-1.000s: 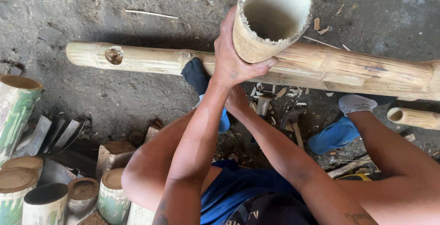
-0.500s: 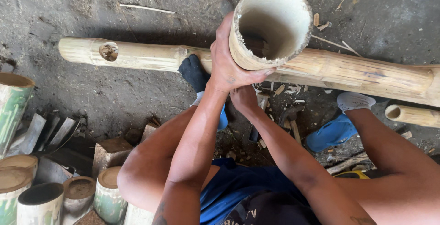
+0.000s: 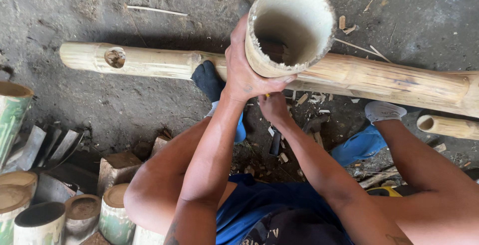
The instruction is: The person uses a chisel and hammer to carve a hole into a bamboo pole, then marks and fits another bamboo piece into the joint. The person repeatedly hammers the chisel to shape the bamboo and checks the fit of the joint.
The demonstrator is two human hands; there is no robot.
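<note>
Above the long bamboo pole (image 3: 149, 61), left hand (image 3: 244, 73) clenched round hollow bamboo tube (image 3: 287, 30); right grip unclear.

This is a rough bamboo workshop where the work is done low on the ground. The floor (image 3: 100, 105) is bare, dusty earth strewn with wood chips (image 3: 309, 98) and thin splinters. A long bamboo pole (image 3: 379, 78) with a hole cut into it lies across the floor. Short cut bamboo sections (image 3: 82, 215) stand clustered at one side, beside split bamboo slats (image 3: 47, 147).
</note>
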